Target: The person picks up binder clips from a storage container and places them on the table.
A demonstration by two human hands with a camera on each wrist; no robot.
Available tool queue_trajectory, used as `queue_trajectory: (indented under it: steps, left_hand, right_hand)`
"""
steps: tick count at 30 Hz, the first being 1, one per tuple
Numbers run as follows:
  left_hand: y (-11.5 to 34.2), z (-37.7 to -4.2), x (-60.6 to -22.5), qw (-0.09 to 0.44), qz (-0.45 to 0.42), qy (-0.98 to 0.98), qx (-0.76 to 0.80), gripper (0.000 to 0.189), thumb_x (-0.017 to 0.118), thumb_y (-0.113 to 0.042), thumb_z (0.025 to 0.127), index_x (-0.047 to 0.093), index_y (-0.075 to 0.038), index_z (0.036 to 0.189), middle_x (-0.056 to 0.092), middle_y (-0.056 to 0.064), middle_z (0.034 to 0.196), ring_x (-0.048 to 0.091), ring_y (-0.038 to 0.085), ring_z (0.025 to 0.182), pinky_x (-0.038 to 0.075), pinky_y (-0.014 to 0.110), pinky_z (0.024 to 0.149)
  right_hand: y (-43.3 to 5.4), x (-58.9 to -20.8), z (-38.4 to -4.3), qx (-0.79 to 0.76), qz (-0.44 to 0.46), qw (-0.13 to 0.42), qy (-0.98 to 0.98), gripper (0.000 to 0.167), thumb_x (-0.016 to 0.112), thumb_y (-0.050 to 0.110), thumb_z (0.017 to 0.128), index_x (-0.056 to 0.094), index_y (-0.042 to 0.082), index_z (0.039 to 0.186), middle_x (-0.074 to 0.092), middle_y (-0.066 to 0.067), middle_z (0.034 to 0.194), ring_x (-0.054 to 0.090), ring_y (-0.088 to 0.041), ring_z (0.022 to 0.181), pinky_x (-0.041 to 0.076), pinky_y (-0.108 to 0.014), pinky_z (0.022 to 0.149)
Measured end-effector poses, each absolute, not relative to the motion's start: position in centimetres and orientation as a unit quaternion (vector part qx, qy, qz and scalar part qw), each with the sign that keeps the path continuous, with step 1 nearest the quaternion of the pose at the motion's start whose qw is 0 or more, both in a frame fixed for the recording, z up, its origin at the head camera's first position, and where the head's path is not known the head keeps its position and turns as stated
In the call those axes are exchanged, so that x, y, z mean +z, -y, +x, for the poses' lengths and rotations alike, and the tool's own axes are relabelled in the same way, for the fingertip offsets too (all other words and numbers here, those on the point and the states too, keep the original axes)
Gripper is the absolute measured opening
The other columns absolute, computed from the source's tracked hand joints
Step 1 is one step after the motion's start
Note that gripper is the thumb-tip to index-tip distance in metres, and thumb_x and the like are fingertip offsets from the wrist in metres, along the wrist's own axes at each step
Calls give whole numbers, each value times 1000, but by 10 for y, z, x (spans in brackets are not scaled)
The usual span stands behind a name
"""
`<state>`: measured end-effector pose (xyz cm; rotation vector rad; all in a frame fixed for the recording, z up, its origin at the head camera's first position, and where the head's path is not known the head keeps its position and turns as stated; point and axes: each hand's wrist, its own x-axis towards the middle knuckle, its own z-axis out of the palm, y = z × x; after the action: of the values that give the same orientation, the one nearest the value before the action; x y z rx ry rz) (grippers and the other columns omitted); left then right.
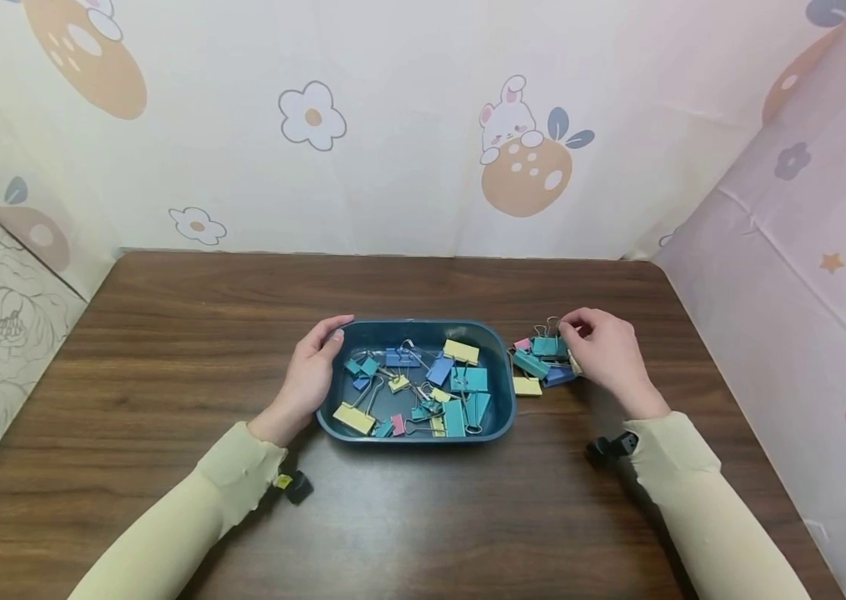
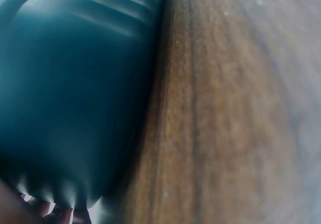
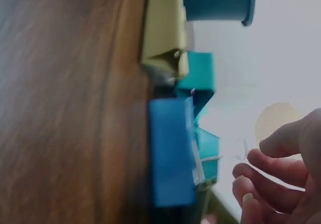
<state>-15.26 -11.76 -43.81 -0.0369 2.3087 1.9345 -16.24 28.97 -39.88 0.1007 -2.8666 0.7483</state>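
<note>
My left hand (image 1: 307, 375) holds the left end of a dark teal tray (image 1: 415, 441), thumb at the rim and fingers along the outer wall. Up close, the tray's outer side (image 2: 85, 83) fills much of the left wrist view. Binder clips in blue, teal, yellow and pink lie jumbled inside it. Right of the tray, my right hand (image 1: 606, 354) is at a small pile of binder clips. Its thumb and index finger (image 3: 276, 166) pinch the wire handle of a teal binder clip (image 3: 207, 151). A blue binder clip (image 3: 172, 152) and a yellow binder clip (image 3: 164, 28) lie beside it.
The tray and pile stand on a brown wood-grain table (image 1: 190, 333). A patterned cloth (image 1: 407, 192) hangs along the table's back edge, with more cloth at both sides. Small black devices (image 1: 298, 487) are strapped at both wrists.
</note>
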Motion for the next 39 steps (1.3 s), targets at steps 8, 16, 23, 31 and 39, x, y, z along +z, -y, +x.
queue_trajectory:
  steps: [8, 16, 23, 31, 39]
  left_hand:
    - [116, -153, -438, 64, -11, -769, 636, 37, 39, -27, 109, 53, -20, 142, 44, 1, 151, 34, 22, 142, 21, 51, 117]
    - [115, -152, -437, 68, -12, -769, 635, 38, 39, -27, 109, 52, -19, 143, 43, 1, 151, 33, 23, 142, 21, 52, 116]
    - [113, -152, -436, 71, -9, -766, 638, 38, 38, -27, 109, 52, -18, 143, 42, 1, 152, 33, 23, 142, 21, 52, 116]
    - [116, -152, -436, 73, -8, -762, 643, 38, 39, -27, 108, 52, -18, 143, 45, 2, 150, 37, 24, 139, 22, 51, 116]
    - [118, -151, -437, 74, -4, -762, 643, 38, 39, -29, 109, 52, -19, 143, 45, 3, 149, 37, 25, 137, 21, 56, 115]
  right_hand:
    - [-259, -379, -154, 323, 79, 71, 940, 22, 61, 23, 100, 71, 6, 107, 71, -10, 98, 61, -24, 81, 49, -39, 71]
    - [-202, -368, -137, 371, 155, 22, 915, 13, 68, 17, 96, 73, 10, 106, 71, -1, 94, 61, -19, 77, 52, -36, 67]
    - [-159, -371, -123, 384, 223, -20, 896, 12, 72, 14, 92, 74, 13, 104, 68, 5, 94, 58, -14, 77, 52, -32, 67]
    - [-117, -377, -119, 358, 294, -92, 881, 22, 78, 12, 87, 73, 9, 109, 70, 1, 99, 62, -13, 88, 52, -29, 75]
    - [-85, -386, -122, 302, 330, -174, 877, 35, 77, 22, 89, 71, 14, 122, 71, 4, 113, 65, -8, 94, 52, -25, 83]
